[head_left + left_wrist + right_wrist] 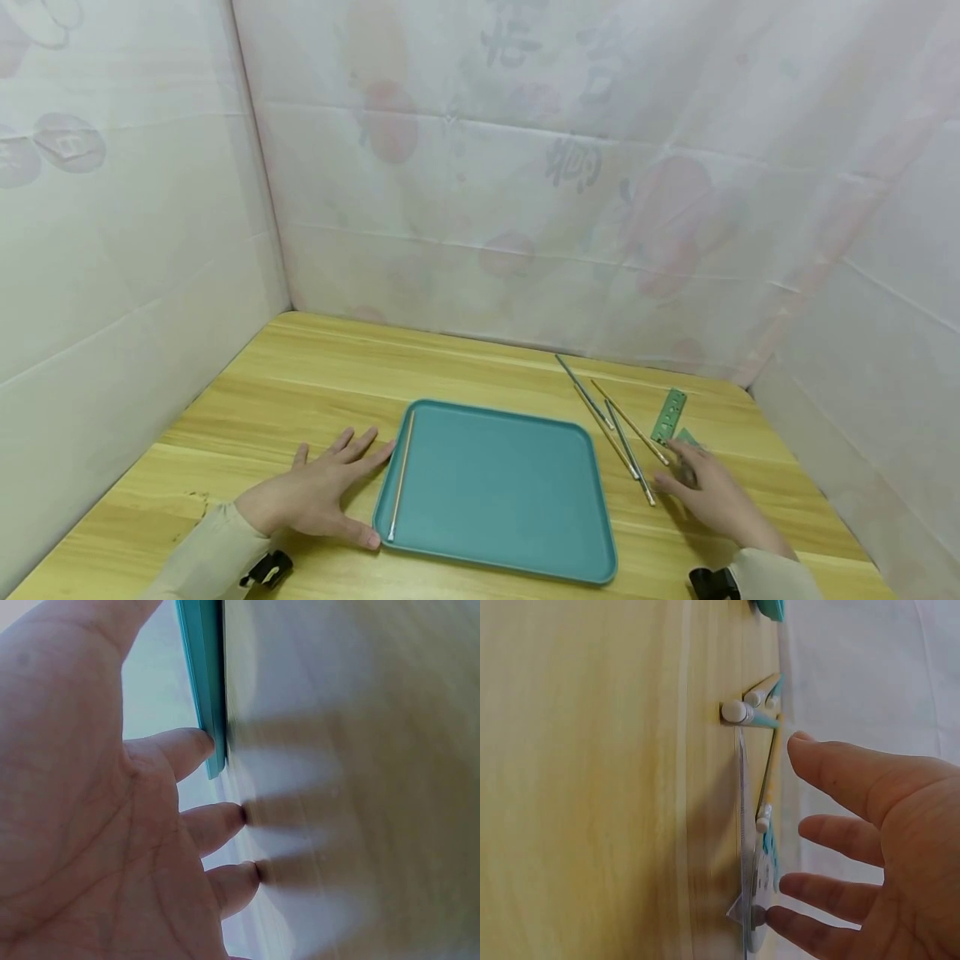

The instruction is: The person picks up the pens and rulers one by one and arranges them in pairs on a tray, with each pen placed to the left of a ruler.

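Note:
A teal tray (502,492) lies on the table with one pencil (401,479) along its left side. My left hand (318,492) is spread flat beside it, thumb and forefinger at the tray's left rim. In the left wrist view those fingers (184,750) reach the tray edge (202,682). Right of the tray, several pencils (628,446) with white eraser ends lie loosely crossed. My right hand (708,492) hovers over the near end of a green stencil ruler (670,415), fingers loosely bent around nothing. In the right wrist view, a clear flat plastic piece (744,825) stands edge-on near the fingertips.
Another green piece (687,437) shows partly behind the right hand. The wooden table (337,358) is enclosed by pale printed cloth (465,208) at the back and both sides. Eraser ends (736,712) of the pencils point toward the right wrist camera.

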`<state>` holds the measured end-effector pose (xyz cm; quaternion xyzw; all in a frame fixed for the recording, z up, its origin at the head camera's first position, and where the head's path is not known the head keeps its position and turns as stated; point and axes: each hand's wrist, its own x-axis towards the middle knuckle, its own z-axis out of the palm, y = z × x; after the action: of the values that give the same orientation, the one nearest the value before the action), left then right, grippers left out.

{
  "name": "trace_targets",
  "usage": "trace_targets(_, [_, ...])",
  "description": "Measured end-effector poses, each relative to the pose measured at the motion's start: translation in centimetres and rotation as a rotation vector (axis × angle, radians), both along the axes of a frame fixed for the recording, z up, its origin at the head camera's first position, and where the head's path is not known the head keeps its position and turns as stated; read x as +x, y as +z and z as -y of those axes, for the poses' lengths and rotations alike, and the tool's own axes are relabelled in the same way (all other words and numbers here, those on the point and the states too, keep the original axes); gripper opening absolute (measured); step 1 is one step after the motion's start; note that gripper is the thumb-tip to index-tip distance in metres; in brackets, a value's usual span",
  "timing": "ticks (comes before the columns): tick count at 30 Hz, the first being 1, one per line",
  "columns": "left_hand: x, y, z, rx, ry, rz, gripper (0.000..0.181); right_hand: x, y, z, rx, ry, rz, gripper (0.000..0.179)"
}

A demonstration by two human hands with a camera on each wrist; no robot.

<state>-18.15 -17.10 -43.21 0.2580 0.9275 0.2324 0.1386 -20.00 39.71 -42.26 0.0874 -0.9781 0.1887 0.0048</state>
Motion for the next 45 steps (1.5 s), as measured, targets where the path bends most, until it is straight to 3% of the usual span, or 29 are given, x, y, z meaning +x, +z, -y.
trace_targets(13, [0.0,-0.1,0.0,0.009,0.007,0.007,0.122,-0.7,0.1,-0.7,0.054,-0.043,0.079,0.071])
trace_targets(38, [0.0,-0.1,0.0,0.0,0.009,0.01,0.122,-0.3,0.0,-1.8,0.048,-0.065,0.048,0.067])
trace_targets(45, [0.0,0.1,0.1,-0.002,0.008,0.013,0.122,-0.6,0.1,-2.3,0.079,-0.142,0.091,0.078])
